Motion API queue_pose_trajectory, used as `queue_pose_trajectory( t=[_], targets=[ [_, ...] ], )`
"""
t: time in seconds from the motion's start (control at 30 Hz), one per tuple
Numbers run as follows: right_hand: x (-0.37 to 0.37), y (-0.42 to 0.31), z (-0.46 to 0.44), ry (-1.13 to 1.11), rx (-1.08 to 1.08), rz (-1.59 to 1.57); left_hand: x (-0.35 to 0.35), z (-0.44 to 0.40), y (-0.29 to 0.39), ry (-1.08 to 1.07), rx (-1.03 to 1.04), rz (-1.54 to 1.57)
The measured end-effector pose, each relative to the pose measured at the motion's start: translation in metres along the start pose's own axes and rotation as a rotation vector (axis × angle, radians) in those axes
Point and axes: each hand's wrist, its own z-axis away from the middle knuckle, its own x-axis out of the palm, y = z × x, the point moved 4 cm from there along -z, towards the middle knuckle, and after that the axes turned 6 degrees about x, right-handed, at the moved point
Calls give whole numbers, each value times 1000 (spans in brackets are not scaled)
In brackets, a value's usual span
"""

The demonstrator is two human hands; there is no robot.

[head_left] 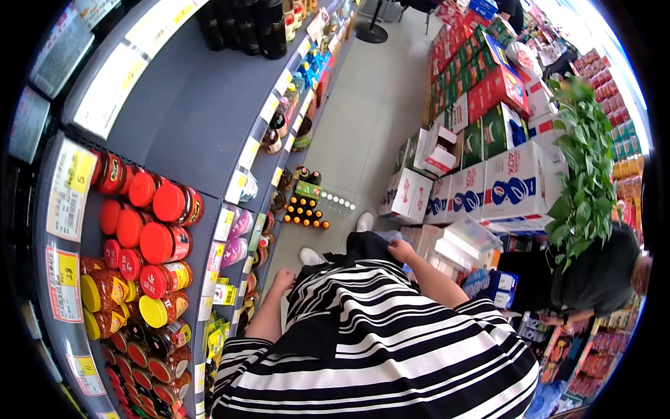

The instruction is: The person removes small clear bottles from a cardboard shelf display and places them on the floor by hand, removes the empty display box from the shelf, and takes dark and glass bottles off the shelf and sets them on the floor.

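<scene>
My left hand point(284, 280) is curled closed beside my striped shirt, on the shelf side, with nothing showing out of it. My right hand point(400, 251) is closed too, near my black trousers point(368, 246); nothing sticks out from its fingers, and its palm is hidden. Neither hand touches the shelf goods. Left of me, a grey shelf point(174, 105) holds red-lidded jars point(165, 242) and yellow-lidded jars point(153, 311). On the floor ahead stand several dark bottles with orange caps point(305, 212), close to the shelf foot.
White and blue cartons point(516, 183) are stacked along the right side, with red and green boxes point(481, 84) beyond. A leafy plant point(583, 167) hangs over them. A person in black point(593, 279) stands at the right. The tiled aisle point(370, 105) runs ahead to a black round base point(371, 33).
</scene>
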Motion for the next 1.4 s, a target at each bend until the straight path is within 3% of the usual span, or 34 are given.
queue_pose_trajectory(
  t=[0.3,0.53,0.6,0.63,0.67,0.73,0.83,0.93,1.0,1.03,1.13,1.3,1.4],
  targets=[
    [-31,-2,-80,-69,-110,68,20,-19,39,103,-47,126],
    [-109,1,-191,-125,-188,78,84,-47,96,211,-120,259],
    [-102,29,-270,-170,-236,17,104,-61,136,183,41,-25],
    [-128,14,-270,-282,-160,-29,116,-66,157,205,85,13],
    [-127,23,-298,-244,-192,27,128,-67,181,225,127,51],
    [-170,-5,-291,-327,-54,-60,146,-55,238,261,126,130],
    [-185,-29,-325,-206,-293,128,162,-50,294,316,154,208],
    [-200,-61,-332,-94,-482,234,186,-60,282,356,232,212],
    [-190,-69,-349,-134,-574,192,196,-62,259,373,221,167],
    [-188,-75,-352,-208,-524,199,201,-69,236,390,317,26],
    [-176,-82,-354,-392,-397,77,202,-35,228,443,128,-3],
    [-174,-80,-337,-441,-374,70,198,-23,203,522,90,496],
    [-180,-76,-319,-461,-273,92,179,-10,214,478,72,416]
  ],
)
